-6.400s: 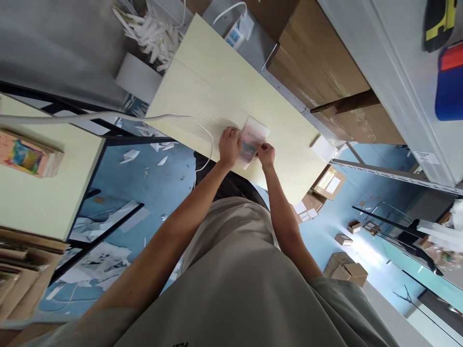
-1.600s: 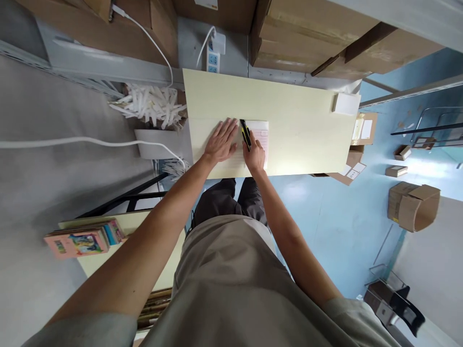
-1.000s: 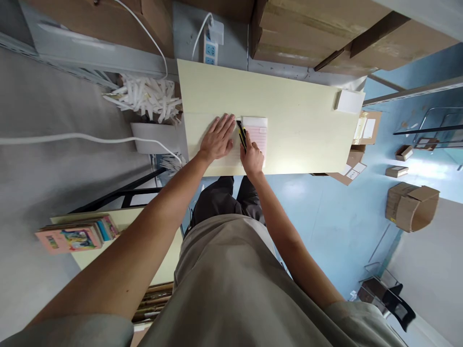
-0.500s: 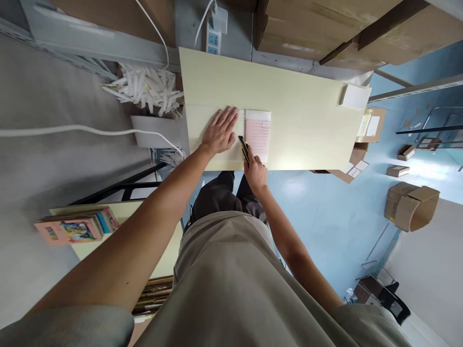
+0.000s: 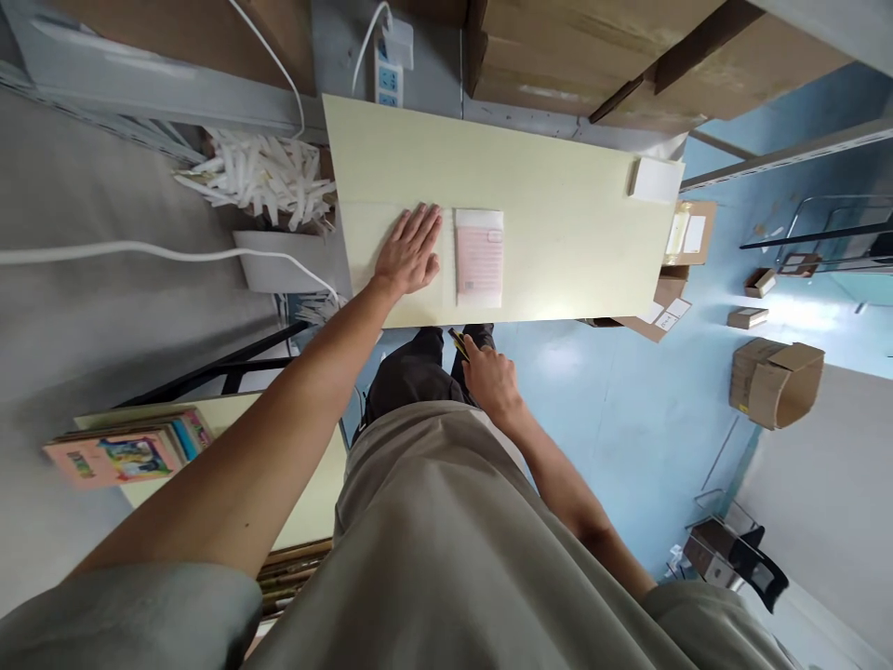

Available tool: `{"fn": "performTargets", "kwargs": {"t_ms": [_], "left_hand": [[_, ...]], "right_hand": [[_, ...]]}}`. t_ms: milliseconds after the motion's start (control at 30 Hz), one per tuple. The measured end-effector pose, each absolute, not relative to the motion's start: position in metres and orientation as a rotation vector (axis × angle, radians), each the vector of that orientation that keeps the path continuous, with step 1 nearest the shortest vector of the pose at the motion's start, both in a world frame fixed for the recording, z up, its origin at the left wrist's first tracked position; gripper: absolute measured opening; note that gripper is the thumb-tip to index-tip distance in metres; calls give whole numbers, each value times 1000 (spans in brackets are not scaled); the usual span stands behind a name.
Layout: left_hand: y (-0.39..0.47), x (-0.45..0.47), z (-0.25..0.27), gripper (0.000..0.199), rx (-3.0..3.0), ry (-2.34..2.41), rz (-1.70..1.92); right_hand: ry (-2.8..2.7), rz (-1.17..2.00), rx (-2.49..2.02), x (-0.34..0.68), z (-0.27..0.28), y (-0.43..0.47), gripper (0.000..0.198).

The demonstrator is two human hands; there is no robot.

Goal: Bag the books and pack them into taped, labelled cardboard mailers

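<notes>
My left hand (image 5: 408, 249) lies flat on the pale yellow table (image 5: 558, 223), fingers stretched out and slightly apart. Faint straight lines beside it look like the edges of a clear film on the tabletop. Just to its right, apart from the fingers, a pink printed sheet in a clear sleeve (image 5: 480, 261) lies flat, with a whitish strip along its top. My right hand (image 5: 492, 380) is closed around a black and yellow utility knife (image 5: 459, 342), off the table's front edge and above my legs. Whether its blade is out, I cannot make out.
A white stack (image 5: 656, 179) sits at the table's far right corner. White paper strips (image 5: 261, 177) fill a bin at left. Behind the table are a power strip (image 5: 388, 79) and large cardboard boxes (image 5: 558, 65). Books (image 5: 132, 451) lie on a lower surface at left.
My right hand has drawn the utility knife back from the tabletop, past the front edge toward my body. My left hand stays flat in place. The whole view has shifted slightly.
</notes>
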State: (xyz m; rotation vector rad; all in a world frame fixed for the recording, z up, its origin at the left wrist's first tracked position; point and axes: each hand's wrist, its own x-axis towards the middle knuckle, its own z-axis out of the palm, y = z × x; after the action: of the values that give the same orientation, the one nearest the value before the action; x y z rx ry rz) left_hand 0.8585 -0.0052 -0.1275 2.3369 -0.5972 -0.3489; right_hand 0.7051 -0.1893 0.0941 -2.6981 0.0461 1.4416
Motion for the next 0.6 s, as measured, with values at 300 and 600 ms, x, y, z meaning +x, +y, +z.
{"fn": "performTargets", "kwargs": {"t_ms": [300,600], "left_hand": [[-14,872,-99,92,2405,-541,-453],[-73,896,-15,85,2608,-313,-688]], "right_hand": [[259,1055,-2679,709,145,-239,61],[384,330,-2537,798,155,-290,57]]}}
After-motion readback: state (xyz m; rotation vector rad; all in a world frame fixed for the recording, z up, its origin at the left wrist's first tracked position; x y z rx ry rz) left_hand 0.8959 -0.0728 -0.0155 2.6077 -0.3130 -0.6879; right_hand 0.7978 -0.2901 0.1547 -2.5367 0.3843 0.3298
